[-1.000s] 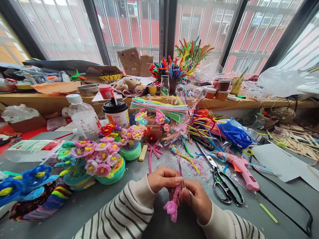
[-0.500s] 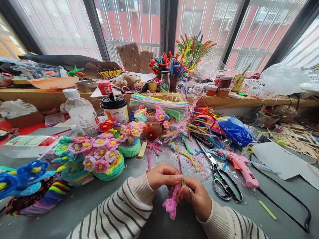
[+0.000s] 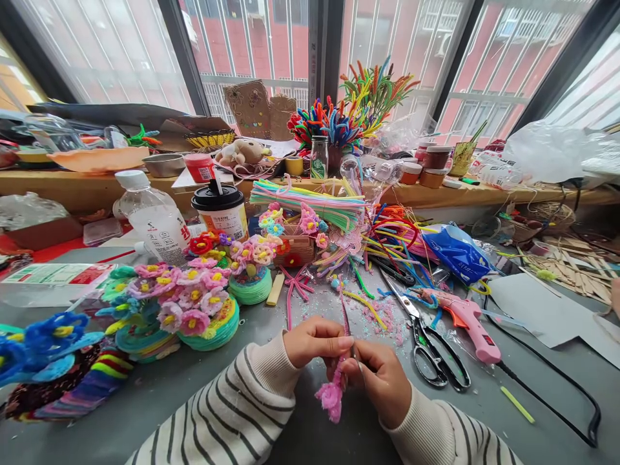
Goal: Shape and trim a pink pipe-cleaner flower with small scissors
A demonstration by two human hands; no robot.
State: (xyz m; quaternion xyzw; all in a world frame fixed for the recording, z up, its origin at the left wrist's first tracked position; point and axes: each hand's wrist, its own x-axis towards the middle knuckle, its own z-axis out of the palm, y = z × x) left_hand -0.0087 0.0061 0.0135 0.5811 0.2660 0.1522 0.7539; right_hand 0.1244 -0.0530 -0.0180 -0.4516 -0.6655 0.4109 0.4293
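A fuzzy pink pipe cleaner (image 3: 330,394), curled into a small flower-like bundle at its lower end, hangs between my hands above the grey table. My left hand (image 3: 317,342) pinches its stem between thumb and fingers. In my right hand (image 3: 380,381), closed close beside it, is a slim pair of small metal scissors (image 3: 359,369); a handle loop shows by the thumb. Their narrow blades run upward along the stem, partly covered by my fingers. Pink fluff and glitter (image 3: 372,313) lie scattered just beyond.
Large black-handled scissors (image 3: 431,352) and a pink glue gun (image 3: 472,323) with its cord lie to the right. Pipe-cleaner flower pots (image 3: 208,316) crowd the left, before a plastic bottle (image 3: 152,216) and a lidded cup (image 3: 220,210). Pipe-cleaner bundles (image 3: 310,203) lie behind.
Both hands stay together at nearly the same spot. The scissors and the pink bundle have turned slightly, and the whole view has shifted a little.
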